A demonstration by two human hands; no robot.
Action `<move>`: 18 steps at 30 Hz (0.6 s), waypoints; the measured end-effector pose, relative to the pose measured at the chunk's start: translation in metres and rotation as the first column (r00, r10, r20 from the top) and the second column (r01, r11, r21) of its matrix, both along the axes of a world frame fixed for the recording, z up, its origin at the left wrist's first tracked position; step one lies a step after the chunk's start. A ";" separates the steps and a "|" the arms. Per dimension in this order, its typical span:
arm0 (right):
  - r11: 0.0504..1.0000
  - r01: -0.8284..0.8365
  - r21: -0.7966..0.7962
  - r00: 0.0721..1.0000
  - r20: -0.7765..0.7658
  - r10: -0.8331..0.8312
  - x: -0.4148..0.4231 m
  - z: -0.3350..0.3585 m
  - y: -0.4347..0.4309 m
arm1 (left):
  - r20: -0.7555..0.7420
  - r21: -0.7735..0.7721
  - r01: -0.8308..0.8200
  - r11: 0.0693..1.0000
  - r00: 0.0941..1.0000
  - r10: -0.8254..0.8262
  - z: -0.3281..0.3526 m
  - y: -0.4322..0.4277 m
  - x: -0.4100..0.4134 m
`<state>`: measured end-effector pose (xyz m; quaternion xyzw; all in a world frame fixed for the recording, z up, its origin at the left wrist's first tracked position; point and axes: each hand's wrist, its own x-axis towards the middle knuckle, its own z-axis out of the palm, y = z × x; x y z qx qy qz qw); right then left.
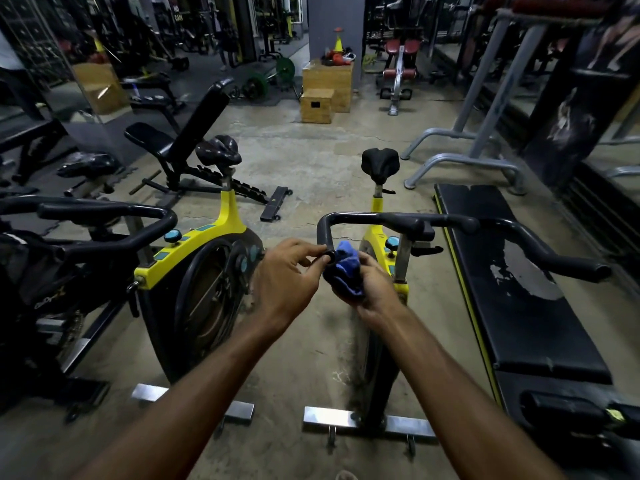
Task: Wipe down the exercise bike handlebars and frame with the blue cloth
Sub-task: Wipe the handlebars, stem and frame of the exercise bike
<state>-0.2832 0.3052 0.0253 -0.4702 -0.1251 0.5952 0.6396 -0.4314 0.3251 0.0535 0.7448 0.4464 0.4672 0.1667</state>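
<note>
A yellow and black exercise bike (379, 237) stands in front of me, with black handlebars (398, 220) spanning from centre to the right. My left hand (289, 275) pinches the round end of the left handlebar grip (329, 256) between thumb and fingers. Just right of that grip end, my right hand (372, 289) holds the bunched blue cloth (344, 268), which touches the grip. The bike's black saddle (380, 164) is at the far end, and its steel base bar (367, 422) lies on the floor below my arms.
A second yellow bike (194, 258) stands close on the left, and a third bike's black handlebars (86, 216) sit further left. A worn black bench (512, 278) lies on the right. An incline bench (180, 140), wooden boxes (322, 95) and grey machine frames (467, 157) stand beyond.
</note>
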 end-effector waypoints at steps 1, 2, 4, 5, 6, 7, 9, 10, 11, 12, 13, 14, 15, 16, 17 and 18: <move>1.000 -0.021 0.012 0.999 0.041 0.020 -0.002 0.002 -0.003 | 0.001 0.009 -0.006 1.000 1.000 0.006 0.000 -0.002 0.000; 0.999 -0.052 0.016 0.995 0.091 0.050 -0.003 0.003 -0.009 | -0.001 0.021 -0.010 1.000 1.000 0.010 -0.001 -0.003 0.000; 0.993 -0.120 0.019 0.975 0.193 0.114 0.005 0.000 -0.017 | -0.017 0.060 -0.015 0.998 1.000 0.016 -0.003 -0.006 0.000; 0.992 -0.123 0.017 0.962 0.249 0.115 0.013 -0.002 -0.019 | -0.031 0.089 -0.020 0.996 0.999 0.022 -0.005 -0.008 0.000; 0.993 -0.114 0.027 0.947 0.306 0.100 0.020 0.000 -0.020 | -0.044 0.115 -0.027 0.993 0.999 0.032 -0.007 -0.010 0.000; 0.996 -0.084 0.044 0.928 0.367 0.062 0.025 0.002 -0.015 | -0.050 0.135 -0.036 0.990 0.998 0.043 -0.008 -0.013 0.000; 0.992 -0.079 0.095 0.870 0.493 0.022 0.029 0.011 0.001 | -0.064 0.150 -0.056 0.987 0.996 0.066 -0.014 -0.020 0.000; 0.985 -0.123 0.119 0.821 0.570 0.033 0.027 0.017 0.009 | -0.081 0.147 -0.063 0.987 0.994 0.075 -0.017 -0.023 0.000; 0.974 -0.190 0.124 0.759 0.648 0.066 0.024 0.023 0.015 | -0.094 0.138 -0.068 0.988 0.992 0.082 -0.019 -0.026 0.000; 0.956 -0.266 0.122 0.701 0.706 0.105 0.020 0.030 0.018 | -0.093 0.120 -0.080 0.990 0.991 0.091 -0.021 -0.029 0.000; 0.935 -0.337 0.108 0.641 0.754 0.144 0.021 0.035 0.020 | -0.072 0.091 -0.104 0.990 0.991 0.110 -0.022 -0.031 0.000; 0.913 -0.396 0.096 0.588 0.790 0.171 0.024 0.041 0.019 | -0.035 0.054 -0.145 0.988 0.989 0.147 -0.023 -0.032 0.000; 0.890 -0.448 0.090 0.538 0.822 0.187 0.030 0.047 0.016 | 0.005 0.015 -0.199 0.980 0.980 0.199 -0.023 -0.034 0.000; 0.866 -0.491 0.096 0.484 0.856 0.180 0.035 0.050 0.014 | 0.041 -0.026 -0.254 0.967 0.966 0.255 -0.024 -0.034 0.000; 0.845 -0.522 0.114 0.423 0.895 0.140 0.040 0.053 0.013 | 0.064 -0.062 -0.298 0.953 0.951 0.302 -0.024 -0.035 0.000; 0.830 -0.540 0.142 0.361 0.930 0.075 0.043 0.055 0.011 | 0.076 -0.090 -0.334 0.938 0.937 0.340 -0.025 -0.037 0.001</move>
